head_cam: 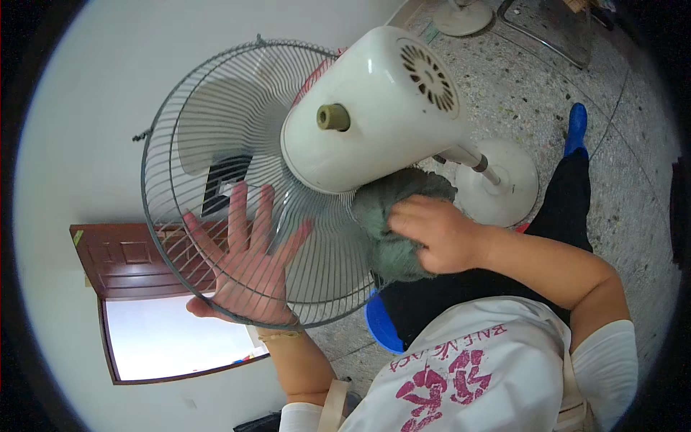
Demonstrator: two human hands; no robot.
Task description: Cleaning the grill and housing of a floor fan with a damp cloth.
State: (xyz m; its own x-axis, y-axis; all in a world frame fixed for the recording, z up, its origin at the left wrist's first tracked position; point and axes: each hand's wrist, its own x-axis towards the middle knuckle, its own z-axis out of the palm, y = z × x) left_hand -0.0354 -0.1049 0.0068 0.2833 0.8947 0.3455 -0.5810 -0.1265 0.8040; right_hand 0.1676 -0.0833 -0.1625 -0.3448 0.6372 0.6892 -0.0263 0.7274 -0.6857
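A pedestal fan stands before me, its white motor housing (372,113) tilted over a wire guard (178,135). A knob (333,117) sticks out of the housing, and pale fan blades show through the wires. My left hand (248,270) is spread on the far side of the guard, palm towards me; its thumb shows past the rim. Just under the housing, my right hand (440,232) grips a crumpled grey-green cloth (386,254) against the guard's wires. Part of the cloth is hidden by my fingers. The fan's pole (488,173) runs down to a round white base (518,167).
Another round base (463,20) and a metal-tube frame (540,40) stand on the speckled floor (518,86). To the left are a white wall (97,151) and an open brown door (135,254). A blue rounded object (383,326) is partly hidden by my leg.
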